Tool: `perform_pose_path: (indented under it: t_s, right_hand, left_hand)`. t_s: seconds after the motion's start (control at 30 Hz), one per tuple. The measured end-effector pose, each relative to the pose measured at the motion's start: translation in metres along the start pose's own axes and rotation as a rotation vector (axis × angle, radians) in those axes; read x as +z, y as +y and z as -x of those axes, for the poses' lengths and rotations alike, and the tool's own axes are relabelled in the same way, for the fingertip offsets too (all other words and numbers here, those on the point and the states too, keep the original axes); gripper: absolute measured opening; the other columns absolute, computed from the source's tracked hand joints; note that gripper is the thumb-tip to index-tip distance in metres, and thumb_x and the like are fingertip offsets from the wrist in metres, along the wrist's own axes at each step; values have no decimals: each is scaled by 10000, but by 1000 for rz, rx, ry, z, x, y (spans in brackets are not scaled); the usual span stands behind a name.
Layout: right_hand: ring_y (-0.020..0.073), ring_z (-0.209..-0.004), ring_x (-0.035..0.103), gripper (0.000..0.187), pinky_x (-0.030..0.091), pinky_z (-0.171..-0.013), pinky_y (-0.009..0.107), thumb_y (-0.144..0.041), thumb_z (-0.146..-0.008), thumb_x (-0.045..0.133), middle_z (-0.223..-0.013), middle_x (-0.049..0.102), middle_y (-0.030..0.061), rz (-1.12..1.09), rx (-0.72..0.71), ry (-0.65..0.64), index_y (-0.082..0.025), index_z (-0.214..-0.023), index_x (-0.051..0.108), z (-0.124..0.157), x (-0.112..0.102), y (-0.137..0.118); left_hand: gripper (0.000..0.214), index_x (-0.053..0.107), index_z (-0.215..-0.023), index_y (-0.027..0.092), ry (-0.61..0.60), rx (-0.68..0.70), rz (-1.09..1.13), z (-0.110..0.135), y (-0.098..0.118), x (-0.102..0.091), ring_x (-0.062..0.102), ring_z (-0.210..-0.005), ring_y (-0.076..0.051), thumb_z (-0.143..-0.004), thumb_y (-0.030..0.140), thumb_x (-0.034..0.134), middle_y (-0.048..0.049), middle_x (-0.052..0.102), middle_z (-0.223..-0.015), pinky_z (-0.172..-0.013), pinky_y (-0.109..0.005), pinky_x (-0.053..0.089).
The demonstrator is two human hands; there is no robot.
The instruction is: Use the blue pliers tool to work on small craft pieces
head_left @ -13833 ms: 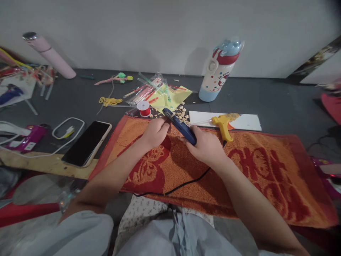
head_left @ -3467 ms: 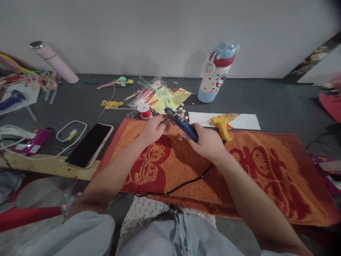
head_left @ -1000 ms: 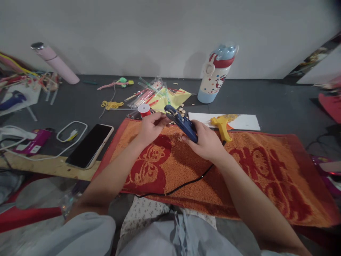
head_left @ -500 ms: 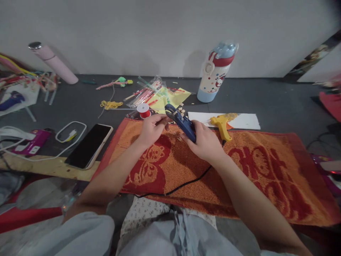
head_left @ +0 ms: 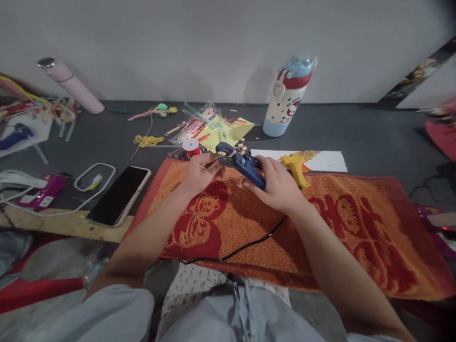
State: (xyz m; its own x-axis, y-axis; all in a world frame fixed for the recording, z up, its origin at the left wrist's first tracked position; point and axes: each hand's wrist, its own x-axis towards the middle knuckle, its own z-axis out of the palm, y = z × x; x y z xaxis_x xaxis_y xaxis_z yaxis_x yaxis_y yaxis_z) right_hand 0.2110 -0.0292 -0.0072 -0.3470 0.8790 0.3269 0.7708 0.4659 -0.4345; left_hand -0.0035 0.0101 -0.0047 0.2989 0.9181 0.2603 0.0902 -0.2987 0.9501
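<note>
My right hand [head_left: 280, 183] is wrapped round the handles of a dark blue hand cutter [head_left: 245, 167], whose jaws point left and away from me. My left hand [head_left: 201, 175] is closed in a pinch right at the jaws. A small pale wooden stick [head_left: 232, 154] shows across the jaws, in line with the left fingertips, which cover most of it. Below both hands lies an orange and red towel [head_left: 249, 223]. Several small cut wooden pieces [head_left: 242, 147] lie just beyond the cutter.
A yellow glue gun [head_left: 297, 166] rests on a white board [head_left: 331, 161], its black cord crossing the towel. Behind stand a water bottle [head_left: 288, 102] and a pink flask [head_left: 73, 85]. Red thread spool [head_left: 191, 147], yellow paper [head_left: 228, 130] and phone [head_left: 119, 195] lie leftward.
The cutter has turned a little, its jaws now pointing more to the left and sitting closer to my left fingers. Both hands keep nearly the same places.
</note>
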Motion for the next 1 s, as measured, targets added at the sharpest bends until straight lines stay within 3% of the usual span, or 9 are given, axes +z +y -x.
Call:
perform_pose_path:
  t_s: [0.17,0.4,0.67,1.0]
  right_hand:
    - [332,-972,603,659,472,-809,437,-601,-841,455,-1075,631,201,1,26,-11,-89,-1257,469,0,1,1]
    - [331,-961,636,620,481,-787,411,-557,-842,483,-1105,653,197,32,97,-88,-91,-1251,501,1,0,-3]
    - [303,-857,660,570,465,-697,360,-555,-861,451,-1021,685,169,82,144,-121,-113,-1215,517,0,-2,-6]
    - [300,-840,663,538,454,-674,346,-529,-867,462,-1003,693,168,133,160,-129,-112,-1202,515,0,-2,-7]
  left_hand:
    - [450,630,-695,150,19,21,4,-2,-1,0,399,-376,-45,-770,593,608,-1,586,-511,-400,-198,292]
    - [381,635,-701,166,11,77,-225,-2,1,-2,562,-557,-106,-867,489,522,-28,644,-622,-506,-219,407]
    - [288,617,-672,158,30,126,-298,-2,-2,-1,581,-631,-103,-893,289,487,-31,671,-674,-594,-223,449]
    - [259,658,-745,164,27,76,-363,-2,-4,1,587,-628,-108,-889,270,471,-31,689,-706,-590,-219,455]
